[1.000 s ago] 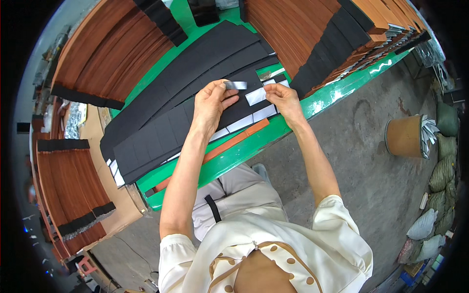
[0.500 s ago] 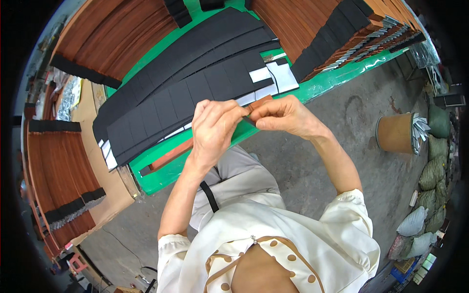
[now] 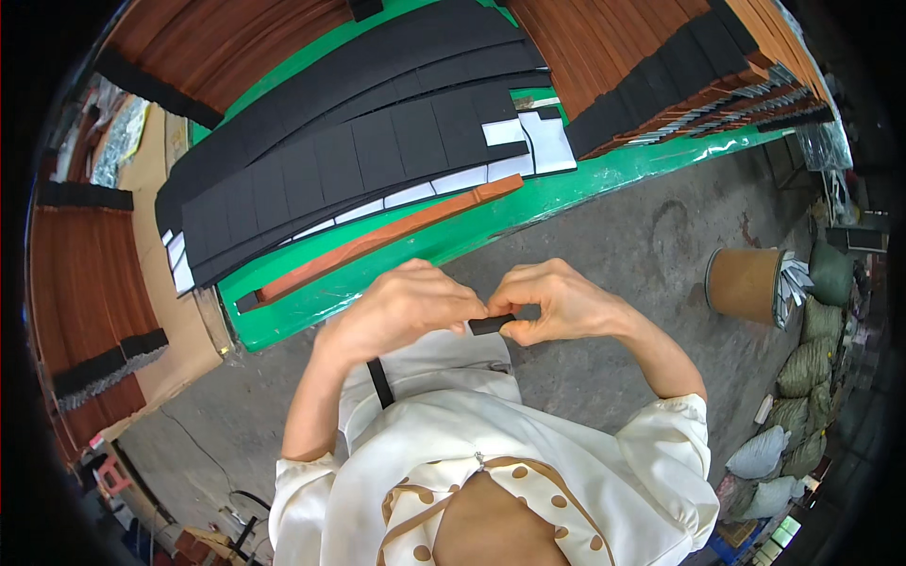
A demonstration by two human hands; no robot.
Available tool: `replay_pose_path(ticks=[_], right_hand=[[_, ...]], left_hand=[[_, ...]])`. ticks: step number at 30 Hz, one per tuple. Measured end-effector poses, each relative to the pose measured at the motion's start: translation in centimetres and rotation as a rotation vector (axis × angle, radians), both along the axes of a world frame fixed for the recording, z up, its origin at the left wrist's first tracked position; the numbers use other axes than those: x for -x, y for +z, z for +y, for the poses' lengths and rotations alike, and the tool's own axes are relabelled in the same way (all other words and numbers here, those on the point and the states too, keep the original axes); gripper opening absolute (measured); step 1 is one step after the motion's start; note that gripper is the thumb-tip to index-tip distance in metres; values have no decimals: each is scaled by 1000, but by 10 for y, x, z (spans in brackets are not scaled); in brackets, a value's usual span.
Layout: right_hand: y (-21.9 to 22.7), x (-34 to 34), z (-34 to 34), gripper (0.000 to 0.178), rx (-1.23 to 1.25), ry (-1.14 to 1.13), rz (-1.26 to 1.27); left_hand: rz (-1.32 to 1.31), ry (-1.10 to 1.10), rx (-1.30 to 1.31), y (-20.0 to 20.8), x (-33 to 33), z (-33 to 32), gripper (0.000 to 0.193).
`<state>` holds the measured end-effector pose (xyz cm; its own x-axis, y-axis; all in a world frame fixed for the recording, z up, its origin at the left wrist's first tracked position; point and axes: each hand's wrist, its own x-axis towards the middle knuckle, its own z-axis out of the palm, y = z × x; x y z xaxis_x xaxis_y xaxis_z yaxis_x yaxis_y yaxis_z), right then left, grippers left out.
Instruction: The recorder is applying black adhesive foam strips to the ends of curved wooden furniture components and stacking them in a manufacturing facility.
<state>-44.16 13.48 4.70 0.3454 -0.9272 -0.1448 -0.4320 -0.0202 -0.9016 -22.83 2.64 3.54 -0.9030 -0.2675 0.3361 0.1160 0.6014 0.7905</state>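
Observation:
A small black foam piece (image 3: 491, 325) is pinched between my two hands, in front of my body and just off the table's near edge. My left hand (image 3: 401, 307) has closed fingers at its left end. Thumb and fingers of my right hand (image 3: 557, 302) grip its right end. Beyond them a reddish-brown wooden strip (image 3: 387, 229) lies along the table edge, with a black covering on its left end and a bare right end. Behind the strip are layered black foam sheets (image 3: 354, 156), cut into rectangles, with white backing (image 3: 552, 146) showing at the right.
The green tabletop (image 3: 283, 325) carries stacks of black-ended brown strips at back left and a stack (image 3: 651, 108) at right. Another stack (image 3: 90, 274) rests on cardboard at left. A brown bin (image 3: 746, 283) with white scraps and several sacks (image 3: 802, 368) stand on the floor at right.
Both hands have moved from the wooden strip at the table edge back toward my body. The small black piece now shows clearly between them, and the strip lies untouched.

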Motion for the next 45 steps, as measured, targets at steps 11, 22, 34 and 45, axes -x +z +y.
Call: replay_pose_path(ticks=[11, 22, 34, 45], right_hand=[[-17, 53, -54, 26, 630, -273, 491], [-31, 57, -72, 25, 573, -181, 531], [-35, 59, -75, 26, 568, -156, 541], [-32, 60, -81, 27, 584, -121, 531]], left_hand=[[-155, 748, 321, -36, 69, -12, 30], [-155, 795, 203, -49, 79, -11, 18], [-121, 834, 211, -50, 81, -11, 17], [-113, 805, 228, -50, 80, -12, 27]])
